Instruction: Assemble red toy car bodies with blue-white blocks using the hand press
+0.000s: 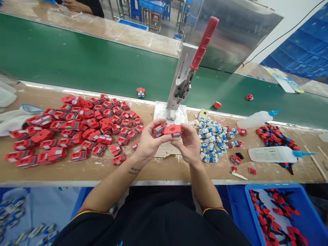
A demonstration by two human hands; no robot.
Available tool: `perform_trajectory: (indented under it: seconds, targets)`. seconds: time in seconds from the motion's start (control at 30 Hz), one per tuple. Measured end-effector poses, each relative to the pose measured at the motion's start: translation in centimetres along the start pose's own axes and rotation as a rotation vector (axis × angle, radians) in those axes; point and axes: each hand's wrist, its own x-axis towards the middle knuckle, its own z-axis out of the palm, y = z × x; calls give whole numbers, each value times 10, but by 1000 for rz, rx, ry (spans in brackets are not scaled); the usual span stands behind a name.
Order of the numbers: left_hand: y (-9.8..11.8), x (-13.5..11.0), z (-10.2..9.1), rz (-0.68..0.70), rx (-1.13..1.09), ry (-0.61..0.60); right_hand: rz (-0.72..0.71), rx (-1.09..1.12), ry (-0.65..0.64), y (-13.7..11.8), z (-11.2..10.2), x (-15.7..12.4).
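Note:
My left hand (148, 143) is closed around a red-and-grey plastic part (159, 128), its thumb reaching across to a second red plastic part (172, 129). That second part has a small hole in its face and is gripped at its right end by the fingers of my right hand (190, 144). Both parts are side by side above the work table; whether they are joined I cannot tell. Just beyond my hands stands a toggle clamp press with a red handle (205, 42) on a metal base plate (160, 111).
A large heap of red-and-grey parts (87, 128) lies left, white-and-blue pieces (211, 136) lie right. Two glue bottles (271, 154) with blue tips rest farther right. A green conveyor belt (102, 65) runs behind. A blue bin (304, 205) holds red-and-black parts.

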Motion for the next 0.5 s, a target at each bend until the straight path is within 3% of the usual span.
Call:
perform_trajectory:
  seconds: [0.07, 0.13, 0.27, 0.33, 0.5]
  targets:
    - [-9, -2, 0, 35, -20, -8, -42, -80, 98, -4, -1, -6]
    - [-17, -3, -3, 48, -72, -37, -171, -209, 154, -7, -4, -8]
    - [-29, -5, -11, 74, -142, -78, -535, -405, 122, -7, -9, -6]
    - [-32, -7, -15, 134, -137, -65, -640, -414, 128, -6, -7, -5]
    - [-31, -13, -23, 299, -69, -103, -602, -349, 199, -5, 1, -5]
